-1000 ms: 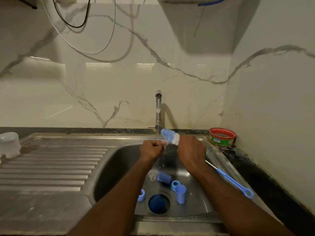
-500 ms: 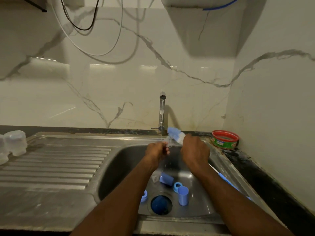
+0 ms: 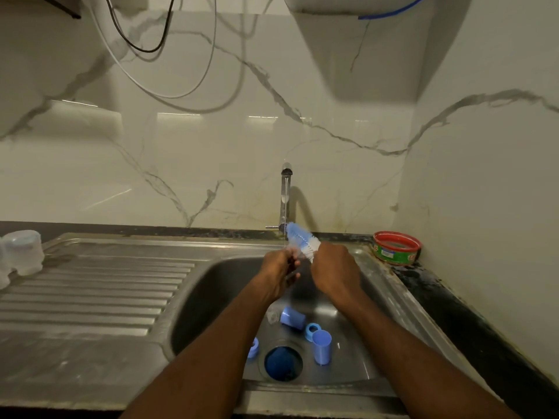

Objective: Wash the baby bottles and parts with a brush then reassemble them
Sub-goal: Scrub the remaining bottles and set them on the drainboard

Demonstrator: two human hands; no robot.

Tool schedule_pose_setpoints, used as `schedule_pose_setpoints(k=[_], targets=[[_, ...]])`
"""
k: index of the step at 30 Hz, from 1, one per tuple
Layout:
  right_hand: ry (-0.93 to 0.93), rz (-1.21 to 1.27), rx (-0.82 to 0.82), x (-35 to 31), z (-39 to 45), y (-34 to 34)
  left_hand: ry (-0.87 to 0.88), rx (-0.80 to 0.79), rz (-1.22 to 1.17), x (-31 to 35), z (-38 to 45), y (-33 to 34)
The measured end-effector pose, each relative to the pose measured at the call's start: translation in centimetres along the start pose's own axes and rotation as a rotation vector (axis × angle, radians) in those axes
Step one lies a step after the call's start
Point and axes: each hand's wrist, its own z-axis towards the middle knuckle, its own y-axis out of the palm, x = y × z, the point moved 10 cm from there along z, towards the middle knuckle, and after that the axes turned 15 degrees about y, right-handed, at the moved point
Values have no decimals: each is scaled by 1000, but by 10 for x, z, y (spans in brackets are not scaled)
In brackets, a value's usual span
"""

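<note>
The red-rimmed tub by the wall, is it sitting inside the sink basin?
No, the red-rimmed tub stands on the dark counter beside the sink.

Both hands meet over the sink (image 3: pixel 390 300), under the tap (image 3: pixel 285 195) — left hand (image 3: pixel 279 269) beside right hand (image 3: pixel 334 272), brush (image 3: pixel 302 241) between them. Caps (image 3: pixel 321 346) lie in the basin around the drain (image 3: pixel 283 362); bottles (image 3: pixel 24 252) stand far left on the drainboard (image 3: pixel 90 294) — a tin (image 3: pixel 397 247) sits at the right corner.

We see our two bare forearms with no sleeves, and our left hand (image 3: pixel 279 269) and right hand (image 3: pixel 334 272) wear no gloves, rings or watch.
</note>
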Motion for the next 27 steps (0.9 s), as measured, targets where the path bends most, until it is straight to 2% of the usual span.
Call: schedule_pose_setpoints(k=[4, 6, 11, 13, 17, 19, 23, 25, 27], targets=[[-51, -44, -42, -6, -13, 10, 53, 204, -65, 6, 7, -34], [-61, -51, -49, -11, -16, 16, 29, 165, -19, 5, 7, -33], [11, -19, -35, -2, -4, 9, -87, -94, 170, -11, -9, 1], [22, -41, -29, 4, 0, 5, -33, -62, 180, -4, -7, -1], [9, -17, -124, 3, -8, 18, 80, 165, 135, 6, 6, -31], [-18, -12, -127, -2, -12, 22, 32, 127, 184, -1, 7, -30], [32, 36, -109, 3, -3, 13, -58, -122, 268, -13, -4, -2], [34, -11, -57, 8, 3, 7, -8, -140, 303, -8, -6, 0], [30, -23, -34, 9, 3, 4, 84, -61, 300, 0, 5, -10]])
